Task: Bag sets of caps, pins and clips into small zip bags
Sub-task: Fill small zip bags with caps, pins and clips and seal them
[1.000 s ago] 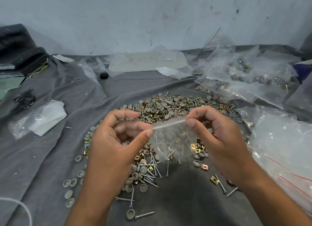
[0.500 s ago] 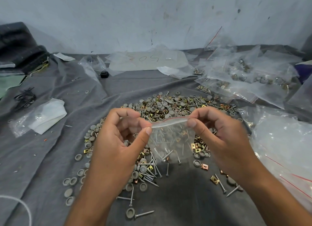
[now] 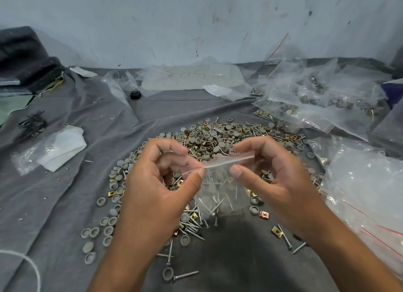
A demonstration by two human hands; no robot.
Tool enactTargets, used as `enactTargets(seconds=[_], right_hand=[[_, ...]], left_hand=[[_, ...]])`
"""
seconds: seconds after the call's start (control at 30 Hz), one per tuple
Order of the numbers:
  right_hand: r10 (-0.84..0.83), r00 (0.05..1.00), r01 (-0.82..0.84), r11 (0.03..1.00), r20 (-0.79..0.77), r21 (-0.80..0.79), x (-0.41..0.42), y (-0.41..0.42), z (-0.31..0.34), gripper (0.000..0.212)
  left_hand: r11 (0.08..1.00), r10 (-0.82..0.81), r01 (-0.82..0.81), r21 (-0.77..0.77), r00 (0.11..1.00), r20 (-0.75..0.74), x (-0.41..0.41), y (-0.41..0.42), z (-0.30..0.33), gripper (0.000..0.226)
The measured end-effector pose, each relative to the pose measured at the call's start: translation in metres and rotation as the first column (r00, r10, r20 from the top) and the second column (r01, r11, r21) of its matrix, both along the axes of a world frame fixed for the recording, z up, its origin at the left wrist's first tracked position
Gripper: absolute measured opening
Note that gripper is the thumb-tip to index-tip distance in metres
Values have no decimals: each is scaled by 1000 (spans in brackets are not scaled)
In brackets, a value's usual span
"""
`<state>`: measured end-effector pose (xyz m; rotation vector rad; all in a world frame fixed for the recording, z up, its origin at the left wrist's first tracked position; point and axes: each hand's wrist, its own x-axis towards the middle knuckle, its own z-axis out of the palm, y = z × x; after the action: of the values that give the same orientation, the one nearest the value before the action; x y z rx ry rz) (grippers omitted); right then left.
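Hands meet over the middle of the pile: your left hand point(image 3: 152, 189) pinches the left end of the small zip bag point(image 3: 220, 189) at its top strip between thumb and fingers, and your right hand point(image 3: 274, 182) pinches the right end the same way, so the strip runs tilted, its right end higher. That bag hangs between both hands, above the grey cloth point(image 3: 65, 204), and through the clear plastic you can make out screws and grey caps inside.

Under and behind the bag lies the loose heap point(image 3: 218, 139) of grey caps, brass-coloured clips and screws, spread in a ring on the cloth. One lone screw point(image 3: 185, 275) lies just beside a cap near the bottom edge. To your right sits a stack of filled bags point(image 3: 316, 99), and nearer you, empty bags with red strips point(image 3: 370, 204). Black clips point(image 3: 32, 126) lie far left.
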<state>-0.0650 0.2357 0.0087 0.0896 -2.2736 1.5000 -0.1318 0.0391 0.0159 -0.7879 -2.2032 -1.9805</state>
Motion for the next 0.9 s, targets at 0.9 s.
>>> enactTargets(seconds=[0.9], right_hand=[[59, 998, -56, 994, -30, 96, -1, -10, 2, 9]], left_hand=[[999, -29, 30, -42, 999, 34, 4, 8, 1, 41]])
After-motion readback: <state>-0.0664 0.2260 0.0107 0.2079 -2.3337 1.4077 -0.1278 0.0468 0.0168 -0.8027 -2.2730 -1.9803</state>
